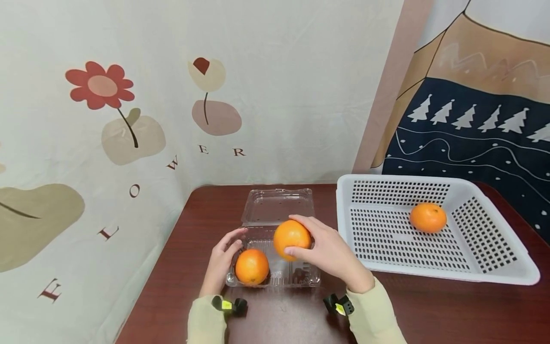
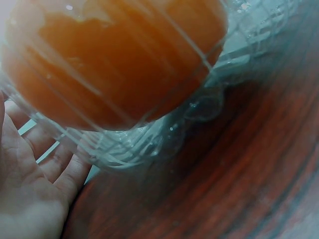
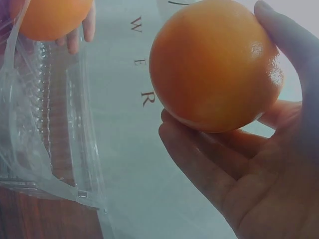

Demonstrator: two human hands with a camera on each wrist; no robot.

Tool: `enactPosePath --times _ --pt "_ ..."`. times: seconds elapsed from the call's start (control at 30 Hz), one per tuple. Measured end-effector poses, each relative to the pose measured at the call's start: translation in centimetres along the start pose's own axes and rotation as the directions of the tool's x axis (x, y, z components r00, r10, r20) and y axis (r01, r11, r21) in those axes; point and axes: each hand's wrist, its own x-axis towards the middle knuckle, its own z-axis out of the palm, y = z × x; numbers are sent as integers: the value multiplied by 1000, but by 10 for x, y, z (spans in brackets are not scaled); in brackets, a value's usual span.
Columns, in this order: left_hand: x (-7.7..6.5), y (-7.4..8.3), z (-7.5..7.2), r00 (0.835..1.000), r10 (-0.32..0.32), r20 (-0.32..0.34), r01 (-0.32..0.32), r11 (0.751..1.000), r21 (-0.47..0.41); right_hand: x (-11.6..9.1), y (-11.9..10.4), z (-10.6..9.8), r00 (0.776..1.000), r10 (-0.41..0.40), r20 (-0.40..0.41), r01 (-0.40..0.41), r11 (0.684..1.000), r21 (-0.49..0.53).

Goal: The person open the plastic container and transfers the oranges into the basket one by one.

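My right hand (image 1: 328, 246) grips an orange (image 1: 292, 239) between thumb and fingers, over the right half of a clear plastic clamshell box (image 1: 279, 282). In the right wrist view the held orange (image 3: 217, 64) shows whole, with the fingers under and behind it. A second orange (image 1: 252, 266) sits in the left half of the box. My left hand (image 1: 221, 263) rests at the box's left side, its fingers loosely extended along the wall. The left wrist view shows that orange (image 2: 119, 64) through the clear wall, with the left hand (image 2: 37, 164) beside it.
The box's lid (image 1: 279, 205) lies folded back toward the wall. To the right stands a white perforated basket (image 1: 350, 229) holding one more orange (image 1: 428, 218). Everything rests on a dark red wooden table (image 1: 185, 239), with a printed cloth (image 1: 279, 95) hanging behind.
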Motion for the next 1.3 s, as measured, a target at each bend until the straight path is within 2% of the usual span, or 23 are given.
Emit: enactPosePath --times 0.63,0.9,1.3 --pt "0 -2 1 1000 -10 -1 10 1000 -11 -1 4 -7 999 33 -10 -32 998 60" --pt "0 -2 0 1000 -2 -2 2 1000 -2 -2 9 -9 999 24 -46 -22 998 51" --pt "-1 1 0 1000 19 3 -19 1000 9 -1 12 -13 997 47 -55 -43 997 63"
